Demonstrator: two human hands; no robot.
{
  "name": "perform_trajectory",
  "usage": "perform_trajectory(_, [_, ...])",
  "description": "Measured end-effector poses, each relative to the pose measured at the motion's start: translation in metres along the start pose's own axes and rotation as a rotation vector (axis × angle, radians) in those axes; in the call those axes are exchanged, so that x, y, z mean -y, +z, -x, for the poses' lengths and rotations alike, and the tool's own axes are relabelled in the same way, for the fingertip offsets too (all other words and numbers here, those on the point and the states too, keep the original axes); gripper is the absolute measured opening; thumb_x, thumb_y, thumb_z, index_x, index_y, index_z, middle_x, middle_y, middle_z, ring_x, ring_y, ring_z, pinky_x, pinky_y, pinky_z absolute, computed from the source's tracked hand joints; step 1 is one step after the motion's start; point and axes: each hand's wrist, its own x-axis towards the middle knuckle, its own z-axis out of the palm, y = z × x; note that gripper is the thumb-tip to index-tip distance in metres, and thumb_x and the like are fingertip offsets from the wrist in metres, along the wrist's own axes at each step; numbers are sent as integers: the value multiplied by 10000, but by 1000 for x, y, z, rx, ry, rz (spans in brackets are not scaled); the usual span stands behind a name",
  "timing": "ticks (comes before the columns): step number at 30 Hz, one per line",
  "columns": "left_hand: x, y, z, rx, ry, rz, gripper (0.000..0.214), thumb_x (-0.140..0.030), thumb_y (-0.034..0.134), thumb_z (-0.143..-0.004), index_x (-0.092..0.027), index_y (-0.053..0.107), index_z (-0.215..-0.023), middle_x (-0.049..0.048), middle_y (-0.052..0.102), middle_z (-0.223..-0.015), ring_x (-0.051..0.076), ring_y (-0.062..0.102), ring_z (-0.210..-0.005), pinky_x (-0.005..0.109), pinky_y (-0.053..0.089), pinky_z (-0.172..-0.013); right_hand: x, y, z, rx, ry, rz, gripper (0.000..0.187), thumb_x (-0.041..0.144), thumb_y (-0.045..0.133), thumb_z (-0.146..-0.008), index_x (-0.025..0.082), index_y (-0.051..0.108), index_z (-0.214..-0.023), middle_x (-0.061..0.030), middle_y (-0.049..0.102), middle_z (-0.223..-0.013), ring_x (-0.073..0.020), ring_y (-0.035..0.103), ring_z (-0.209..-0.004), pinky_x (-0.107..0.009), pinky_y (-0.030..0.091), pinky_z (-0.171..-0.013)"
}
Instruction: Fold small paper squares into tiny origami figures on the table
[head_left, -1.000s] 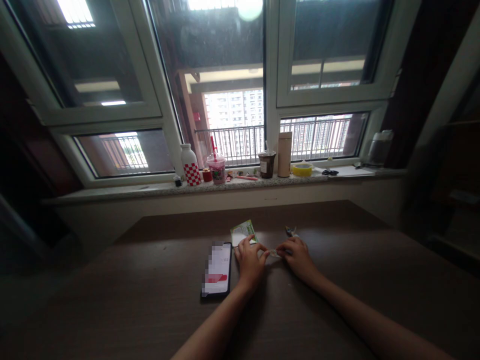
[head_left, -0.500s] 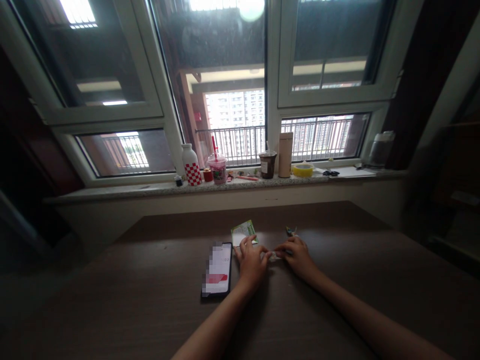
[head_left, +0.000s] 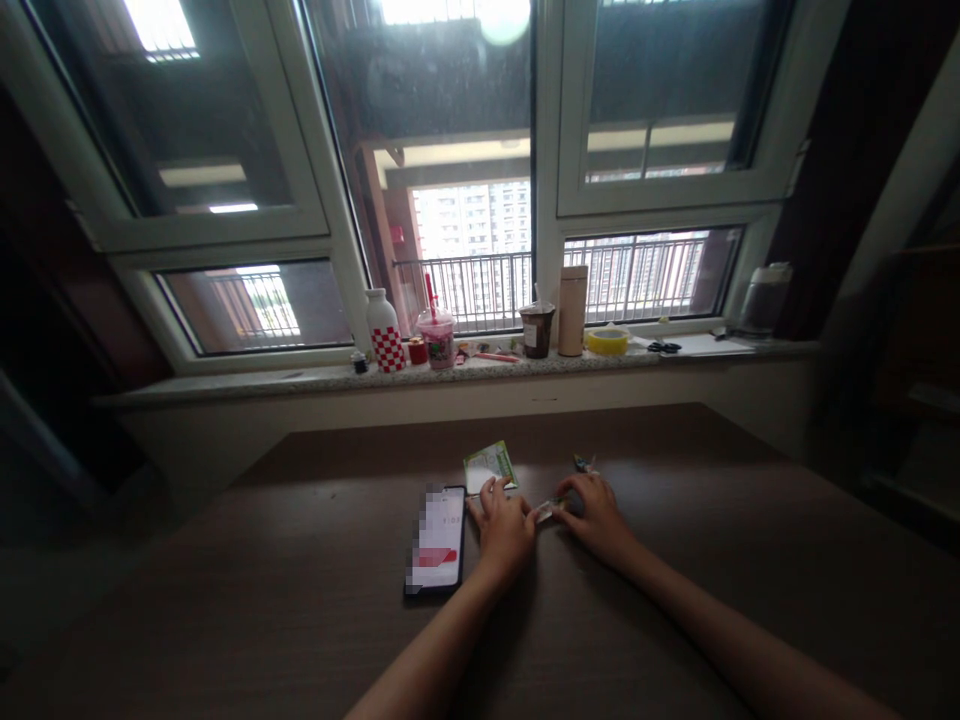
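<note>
Strip (head_left: 545, 512) lies between left hand (head_left: 507, 527) and right hand (head_left: 596, 512), at their fingertips.

Left grip (head_left: 508, 528), right grip (head_left: 594, 508); fingers (head_left: 487, 493) bent

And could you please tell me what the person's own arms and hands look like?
The left hand and right hand are gloveless. The left forearm and right forearm are bare, with no sleeve, watch or bracelet showing. Any rings would be too small to make out.
</note>
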Motion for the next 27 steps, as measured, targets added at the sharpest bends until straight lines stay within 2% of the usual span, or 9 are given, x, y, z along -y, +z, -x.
perform_trajectory(5, [0, 2, 1, -58, 43, -42, 187, -337, 561, -883, -193, 670, -839, 125, 430, -1459, 327, 220, -1434, 628, 76, -1152, 5, -5, 2, 45, -31, 71, 48, 267, 643, -795, 239, 679, -813, -29, 680, -943, -247, 519, -1073, -474, 235, -1072])
perform_trajectory(8, [0, 1, 2, -62, 49, -16, 186, -378, 581, -869, -219, 671, -832, 82, 401, -1490, 343, 206, -1432, 658, 86, -1134, 7, -5, 4, 70, -17, 79, 108, 334, 647, -814, 253, 708, -776, -24, 696, -901, -255, 523, -1061, -506, 199, -1078])
perform_trajectory(13, [-2, -2, 3, -43, 45, 33, 117, -367, 647, -821, -260, 693, -834, 16, 357, -1530, 360, 168, -1435, 712, 61, -1098, 5, 0, 4, 46, 47, 41, 180, 388, 623, -842, 279, 763, -808, -42, 703, -960, -270, 521, -1052, -484, 277, -1035])
perform_trajectory(19, [-4, -4, 3, -26, 47, 96, 128, -356, 658, -810, -260, 721, -754, -11, 393, -1513, 348, 198, -1421, 684, 53, -1114, 7, 5, 1, 30, 152, -22, 152, 355, 657, -800, 272, 775, -753, -58, 703, -961, -285, 511, -1046, -461, 353, -974])
perform_trajectory(23, [-4, -2, 2, -6, 9, 111, 107, -357, 678, -789, -264, 728, -768, 8, 395, -1509, 347, 183, -1428, 679, 39, -1114, 8, 7, 0, 33, 219, -64, 111, 318, 685, -756, 260, 771, -715, -64, 704, -964, -294, 507, -1057, -459, 375, -962])
perform_trajectory(27, [-4, -2, 2, -14, -16, 108, 130, -344, 694, -768, -266, 723, -869, 56, 398, -1499, 347, 184, -1431, 665, 50, -1115, 7, 9, -2, 29, 236, -63, 86, 297, 697, -727, 253, 767, -704, -69, 702, -989, -303, 504, -1071, -465, 373, -971])
